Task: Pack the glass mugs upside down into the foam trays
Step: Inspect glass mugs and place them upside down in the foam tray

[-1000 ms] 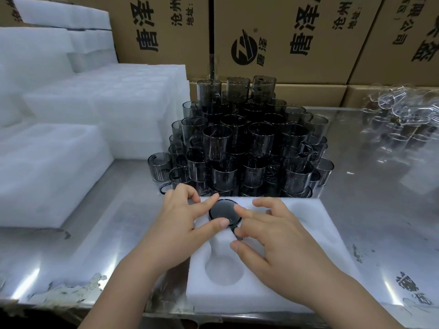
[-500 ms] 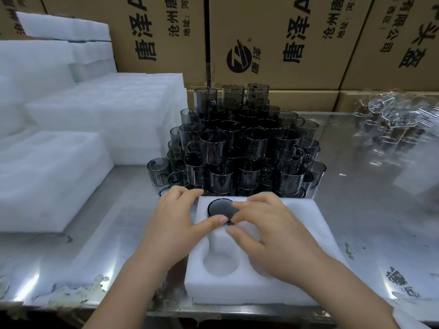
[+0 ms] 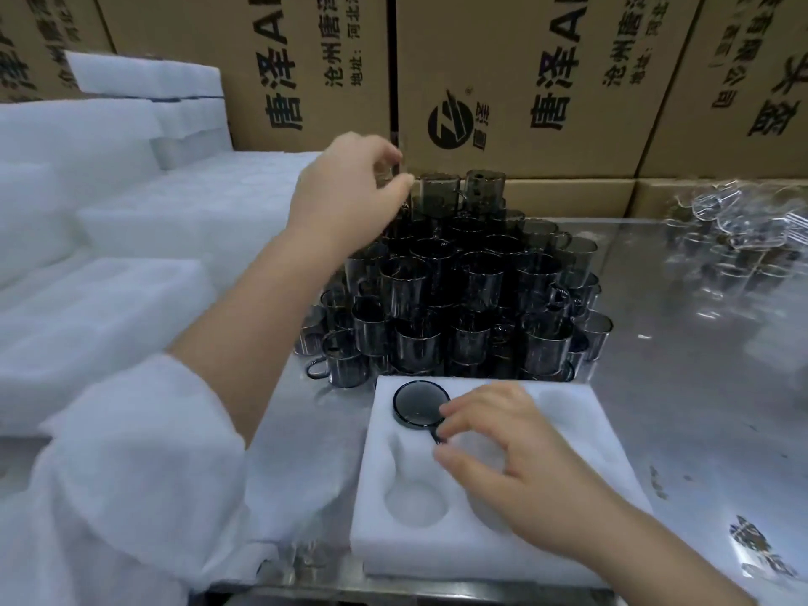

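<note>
One dark glass mug (image 3: 419, 403) sits upside down in the far left pocket of the white foam tray (image 3: 605, 448). My right hand (image 3: 516, 457) hovers over the tray with loosely curved fingers. Its index fingertip touches the mug's edge, and the mug's handle shows between index and thumb. The near left pocket (image 3: 415, 503) is empty. Behind the tray stands a pyramid of several dark mugs (image 3: 472, 299). My left hand (image 3: 350, 194) is raised at the pile's top left, fingers curled around a mug that the hand mostly hides.
Stacks of white foam trays (image 3: 109, 299) fill the left side. Printed cardboard boxes (image 3: 503, 80) form a wall behind the pile. Several clear glass mugs (image 3: 734, 229) lie at the back right on the shiny metal table (image 3: 699, 387).
My left hand has left the upside-down mug and risen to the top left of the pile. My right hand stays at the seated mug.
</note>
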